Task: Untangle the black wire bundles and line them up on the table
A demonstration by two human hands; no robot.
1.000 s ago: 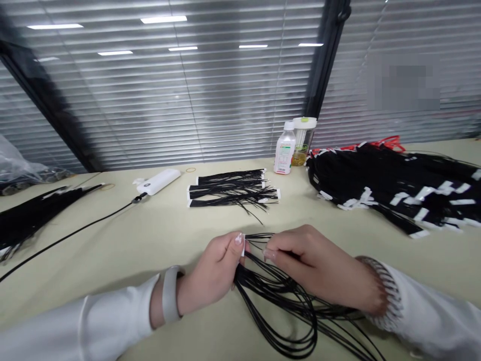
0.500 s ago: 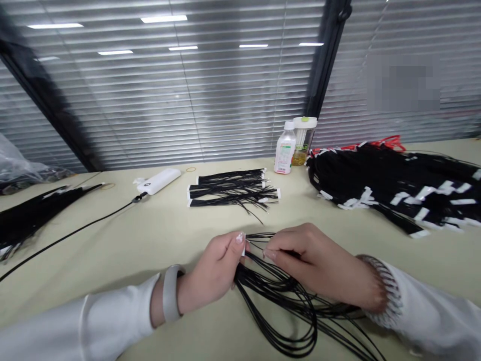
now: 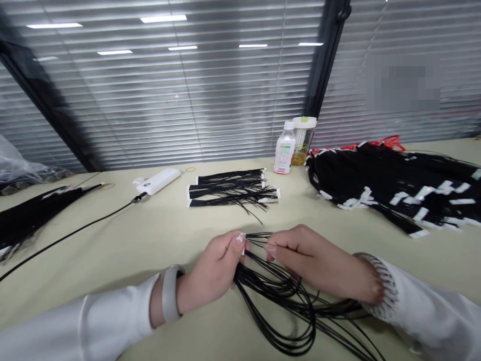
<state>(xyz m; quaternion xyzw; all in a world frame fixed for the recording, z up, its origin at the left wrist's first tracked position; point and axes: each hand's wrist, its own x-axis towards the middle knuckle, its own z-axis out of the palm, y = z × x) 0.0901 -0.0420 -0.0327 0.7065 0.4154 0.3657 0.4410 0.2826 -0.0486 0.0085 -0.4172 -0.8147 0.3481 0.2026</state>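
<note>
Edges right hand (image 3: 313, 260) toward nine o'clock, pinching black wires (image 3: 263, 282) at five o'clock in view, clamps their white strip (image 3: 243, 247) in left hand (image 3: 215, 265), and apparently has these left (with white-ended bundles (image 3: 221, 190), seemingly done, at eleven o'clock from both).

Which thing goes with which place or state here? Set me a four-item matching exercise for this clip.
Things
1. Left hand
2. Bottle
3. White device
4. Large black pile

Places or states
A. Lying left of the short black bundles
B. Lying on the right, with white strips showing
C. Holding the looped black cables
D. Standing upright beside the lidded cup

Pairs: 1-C, 2-D, 3-A, 4-B
</note>
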